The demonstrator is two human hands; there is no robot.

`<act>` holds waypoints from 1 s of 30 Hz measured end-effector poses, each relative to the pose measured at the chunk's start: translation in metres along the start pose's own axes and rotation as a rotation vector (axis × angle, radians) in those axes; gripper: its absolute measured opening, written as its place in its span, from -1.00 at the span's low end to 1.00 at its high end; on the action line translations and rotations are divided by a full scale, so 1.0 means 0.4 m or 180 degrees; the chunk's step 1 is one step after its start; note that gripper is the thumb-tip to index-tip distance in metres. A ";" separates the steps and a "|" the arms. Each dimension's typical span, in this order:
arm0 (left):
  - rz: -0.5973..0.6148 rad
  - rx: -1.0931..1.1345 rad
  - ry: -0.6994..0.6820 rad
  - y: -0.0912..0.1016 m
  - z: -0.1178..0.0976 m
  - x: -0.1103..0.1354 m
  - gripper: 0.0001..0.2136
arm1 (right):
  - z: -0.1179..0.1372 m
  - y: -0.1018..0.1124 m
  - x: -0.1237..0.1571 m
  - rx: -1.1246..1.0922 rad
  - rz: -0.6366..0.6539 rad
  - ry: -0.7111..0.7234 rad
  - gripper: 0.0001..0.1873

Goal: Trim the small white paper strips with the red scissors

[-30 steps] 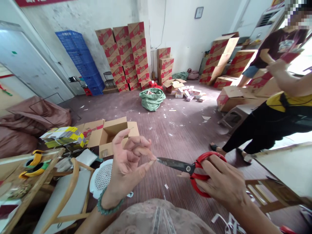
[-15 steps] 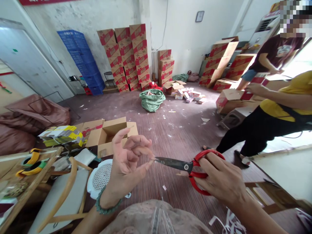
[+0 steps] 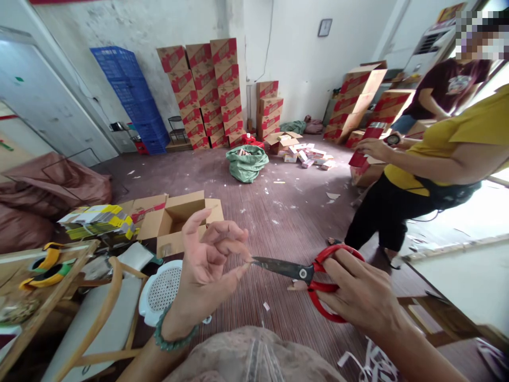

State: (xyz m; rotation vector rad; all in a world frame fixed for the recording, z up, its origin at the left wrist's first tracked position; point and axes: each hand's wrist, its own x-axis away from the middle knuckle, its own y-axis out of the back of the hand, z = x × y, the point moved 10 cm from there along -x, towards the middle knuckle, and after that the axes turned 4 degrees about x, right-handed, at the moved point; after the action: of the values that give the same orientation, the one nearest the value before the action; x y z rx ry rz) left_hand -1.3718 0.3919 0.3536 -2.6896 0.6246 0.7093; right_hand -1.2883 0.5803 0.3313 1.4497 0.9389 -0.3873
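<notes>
Red-handled scissors (image 3: 284, 268) are held by my right hand (image 3: 360, 289), its fingers through the handle loops. Their dark blades look closed and point left. The tip reaches the fingertips of my left hand (image 3: 214, 254), where thumb and index finger are pinched together. Whatever lies in that pinch, if anything, is too small to make out. The other left fingers are curled loosely, and a green bead bracelet (image 3: 175, 337) circles that wrist. Both hands are raised above the floor in front of my lap.
A wooden chair (image 3: 103, 307), a white perforated stool (image 3: 165, 289) and an open carton (image 3: 185, 212) stand left. A green sack (image 3: 247, 163) and stacked cartons (image 3: 225, 95) are ahead. Two people work at right, one in a yellow top (image 3: 457, 132). White strips (image 3: 369, 361) lie lower right.
My hands and the scissors stay nearly still. The person in yellow has stepped leftward and turned, now with a red item in the hands. My view shifts slightly.
</notes>
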 end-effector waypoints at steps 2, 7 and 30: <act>0.0014 -0.0003 -0.0015 -0.002 -0.001 0.000 -0.21 | 0.000 0.002 0.000 0.0042 -0.0002 0.0015 -0.65; -0.0001 0.0076 0.0102 -0.006 0.001 -0.003 -0.22 | -0.007 -0.003 0.009 0.0062 0.0032 -0.0050 -0.69; 0.0032 0.0006 0.0333 -0.018 0.015 0.011 -0.22 | -0.009 -0.010 0.026 0.0045 0.0231 -0.0045 -0.72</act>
State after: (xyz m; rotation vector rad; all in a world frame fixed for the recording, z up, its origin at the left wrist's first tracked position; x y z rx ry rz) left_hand -1.3672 0.3988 0.3474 -2.7377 0.6640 0.5728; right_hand -1.2861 0.5862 0.3216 1.4877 0.8714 -0.3508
